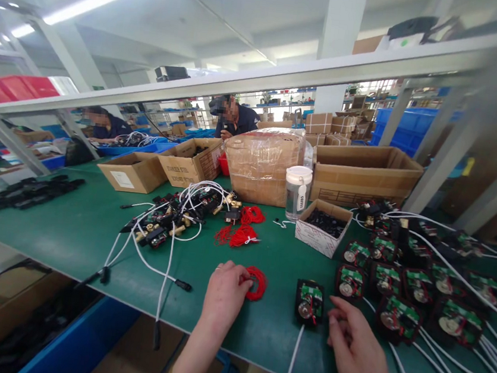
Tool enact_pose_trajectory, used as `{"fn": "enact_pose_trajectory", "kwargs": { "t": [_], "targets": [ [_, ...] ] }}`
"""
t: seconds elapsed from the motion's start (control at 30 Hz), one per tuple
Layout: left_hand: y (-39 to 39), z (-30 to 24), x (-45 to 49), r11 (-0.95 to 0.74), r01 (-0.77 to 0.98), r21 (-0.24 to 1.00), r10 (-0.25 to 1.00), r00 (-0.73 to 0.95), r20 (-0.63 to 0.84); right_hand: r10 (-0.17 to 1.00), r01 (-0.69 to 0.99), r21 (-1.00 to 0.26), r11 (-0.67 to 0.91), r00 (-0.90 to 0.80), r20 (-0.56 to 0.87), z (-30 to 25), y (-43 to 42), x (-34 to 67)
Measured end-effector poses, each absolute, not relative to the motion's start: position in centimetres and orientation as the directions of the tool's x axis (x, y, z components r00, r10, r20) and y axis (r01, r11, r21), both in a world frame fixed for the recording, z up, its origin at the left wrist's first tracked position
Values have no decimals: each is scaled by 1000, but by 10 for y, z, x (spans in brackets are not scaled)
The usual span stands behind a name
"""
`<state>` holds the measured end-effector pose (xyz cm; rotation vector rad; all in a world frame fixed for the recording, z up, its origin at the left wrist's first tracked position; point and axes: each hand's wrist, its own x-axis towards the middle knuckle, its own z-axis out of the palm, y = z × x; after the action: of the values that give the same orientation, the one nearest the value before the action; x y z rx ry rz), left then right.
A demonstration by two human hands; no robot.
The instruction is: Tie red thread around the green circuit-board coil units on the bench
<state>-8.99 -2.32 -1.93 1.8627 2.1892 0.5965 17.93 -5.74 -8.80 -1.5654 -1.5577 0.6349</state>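
Note:
My left hand (226, 292) is closed in a pinch at the left edge of a coil of thin red wire (257, 284) on the bench. The fingers cover part of that coil. To its right lies a black housing with a green circuit board (309, 301), a round metal disc in it and a white cable running toward me. Just right of this housing is my right hand (353, 348), apart from it, its index finger stretched out and nothing seen in its fingers. Further back lie more bundles of red wire (244, 236), one with a white tie.
Several similar open housings (399, 317) with white cables crowd the right side. A small box of black parts (322, 226), a lidded jar (297, 193) and cardboard boxes (262, 167) stand behind. Brass-fitted parts (158, 230) with cables lie left. A shelf rail (260, 80) crosses above. Two co-workers sit beyond.

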Motion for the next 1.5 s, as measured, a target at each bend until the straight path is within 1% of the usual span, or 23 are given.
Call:
{"fn": "enact_pose_trajectory", "kwargs": {
  "t": [0.17,0.33,0.47,0.6,0.8,1.07,1.27,1.5],
  "targets": [
    [-18,-18,-94,137,909,394,969,-205,135,970,557,-822,120,109,216,-90,-57,180],
    [-9,-20,-94,103,936,336,981,-152,124,967,564,-814,137,101,234,-91,-57,179],
    [-6,-22,-92,102,945,311,982,-145,120,966,566,-812,143,98,238,-90,-57,179],
    [-6,-22,-92,103,939,330,981,-150,121,965,568,-809,152,90,245,-89,-58,179],
    [-9,-14,-95,102,913,395,979,-163,123,965,565,-811,153,91,246,-90,-58,178],
    [-10,-10,-95,116,875,470,982,-172,79,965,568,-809,155,87,246,-94,-58,180],
    [-14,-7,-98,88,882,463,982,-155,109,963,572,-805,159,88,253,-94,-58,179],
    [-16,-9,-102,19,900,435,991,-74,108,951,587,-788,185,95,293,-90,-59,179]
  ]
}}
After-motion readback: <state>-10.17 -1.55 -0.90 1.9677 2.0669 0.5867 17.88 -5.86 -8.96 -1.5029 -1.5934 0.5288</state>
